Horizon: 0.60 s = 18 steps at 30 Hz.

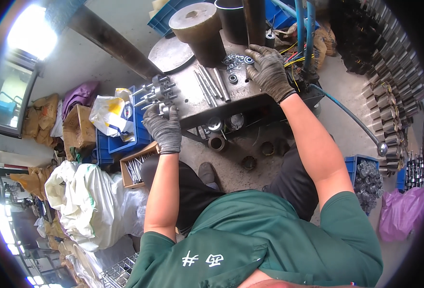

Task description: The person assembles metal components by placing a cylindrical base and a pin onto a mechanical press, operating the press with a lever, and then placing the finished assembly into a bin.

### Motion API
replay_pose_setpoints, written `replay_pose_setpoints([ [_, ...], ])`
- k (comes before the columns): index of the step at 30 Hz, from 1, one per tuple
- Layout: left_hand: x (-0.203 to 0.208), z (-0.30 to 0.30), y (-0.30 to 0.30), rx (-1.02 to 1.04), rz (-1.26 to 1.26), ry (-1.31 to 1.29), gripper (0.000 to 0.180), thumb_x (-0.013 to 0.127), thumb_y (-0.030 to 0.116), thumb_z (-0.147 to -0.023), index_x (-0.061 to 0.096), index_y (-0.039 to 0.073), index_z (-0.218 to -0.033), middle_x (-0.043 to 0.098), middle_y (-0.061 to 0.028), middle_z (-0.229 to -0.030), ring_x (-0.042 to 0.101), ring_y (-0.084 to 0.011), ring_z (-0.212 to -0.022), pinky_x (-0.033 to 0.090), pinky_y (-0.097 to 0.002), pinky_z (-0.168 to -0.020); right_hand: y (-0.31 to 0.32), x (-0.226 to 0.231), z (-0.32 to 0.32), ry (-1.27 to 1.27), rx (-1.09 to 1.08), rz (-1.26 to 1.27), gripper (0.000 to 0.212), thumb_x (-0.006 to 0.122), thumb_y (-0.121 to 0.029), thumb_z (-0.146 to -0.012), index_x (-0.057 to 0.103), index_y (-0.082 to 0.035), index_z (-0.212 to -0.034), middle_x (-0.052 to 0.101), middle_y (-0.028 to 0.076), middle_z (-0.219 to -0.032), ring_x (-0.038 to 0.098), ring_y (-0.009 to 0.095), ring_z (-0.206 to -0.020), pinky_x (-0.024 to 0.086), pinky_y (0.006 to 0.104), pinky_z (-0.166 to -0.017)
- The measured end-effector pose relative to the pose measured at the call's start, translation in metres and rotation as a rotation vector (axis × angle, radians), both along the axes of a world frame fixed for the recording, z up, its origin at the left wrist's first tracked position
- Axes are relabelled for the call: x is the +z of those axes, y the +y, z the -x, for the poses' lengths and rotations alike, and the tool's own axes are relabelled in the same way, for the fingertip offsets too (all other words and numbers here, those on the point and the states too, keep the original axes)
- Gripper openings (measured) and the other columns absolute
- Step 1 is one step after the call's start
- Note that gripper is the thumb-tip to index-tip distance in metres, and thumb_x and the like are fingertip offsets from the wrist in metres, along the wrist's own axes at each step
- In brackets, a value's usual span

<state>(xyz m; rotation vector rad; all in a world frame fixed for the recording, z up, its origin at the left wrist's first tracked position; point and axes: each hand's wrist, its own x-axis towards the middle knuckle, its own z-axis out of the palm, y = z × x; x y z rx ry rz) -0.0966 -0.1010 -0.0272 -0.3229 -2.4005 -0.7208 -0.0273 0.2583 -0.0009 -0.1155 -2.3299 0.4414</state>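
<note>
Both my hands wear grey work gloves. At the left end of the metal bench, my left hand has its fingers closed round a cylindrical metal part with a shaft. Beyond it stands a cluster of similar shafted parts. My right hand is at the bench's right side, fingers apart, beside a ball bearing; no object shows in it. A second bearing lies nearer me. Small rings and bearings are heaped beside the right hand. Several metal rods lie mid-bench.
A thick flanged metal cylinder and a round plate occupy the bench's far side. A lever with a ball end slants out at right. Blue crates, a box of rods and white sacks crowd the left.
</note>
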Motion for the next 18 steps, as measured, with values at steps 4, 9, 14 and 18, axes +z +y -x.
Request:
replay_pose_setpoints([
  [4, 0.006, -0.025, 0.023, -0.41, -0.051, 0.077, 0.045, 0.079, 0.02, -0.084, 0.065, 0.009, -0.125, 0.062, -0.0196, -0.12, 0.061, -0.0378, -0.11, 0.051, -0.0484, -0.097, -0.006, -0.001, 0.003, 0.006, 0.028, -0.042, 0.035, 0.072, -0.021, -0.085, 0.077, -0.012, -0.119, 0.07, 0.005, -0.13, 0.06, 0.026, -0.125, 0.037, 0.0454, -0.116],
  [9, 0.0, -0.026, 0.058, -0.531, 0.343, -0.199, 0.059, 0.082, 0.021, -0.079, 0.066, 0.014, -0.135, 0.065, -0.0195, -0.12, 0.064, -0.0379, -0.107, 0.055, -0.0469, -0.093, -0.01, -0.012, 0.01, 0.063, 0.044, -0.041, 0.026, 0.072, -0.016, -0.085, 0.079, -0.01, -0.109, 0.075, 0.005, -0.12, 0.065, 0.028, -0.117, 0.046, 0.0429, -0.108],
  [14, -0.001, -0.017, 0.066, -0.491, 0.347, -0.298, 0.038, 0.081, 0.023, -0.081, 0.071, 0.01, -0.115, 0.067, -0.0148, -0.108, 0.066, -0.0339, -0.103, 0.056, -0.0455, -0.087, -0.007, -0.015, 0.007, 0.091, 0.072, -0.011, 0.025, 0.075, -0.012, -0.083, 0.079, -0.008, -0.107, 0.075, 0.005, -0.115, 0.066, 0.028, -0.113, 0.049, 0.0422, -0.103],
  [18, -0.016, -0.015, 0.064, -0.501, 0.258, -0.293, 0.031, 0.082, 0.023, -0.081, 0.068, 0.008, -0.104, 0.067, -0.0135, -0.099, 0.067, -0.0359, -0.088, 0.055, -0.0465, -0.078, -0.011, -0.006, -0.001, 0.108, 0.096, -0.016, 0.023, 0.074, -0.009, -0.085, 0.078, -0.006, -0.108, 0.075, 0.006, -0.115, 0.066, 0.029, -0.112, 0.05, 0.0429, -0.103],
])
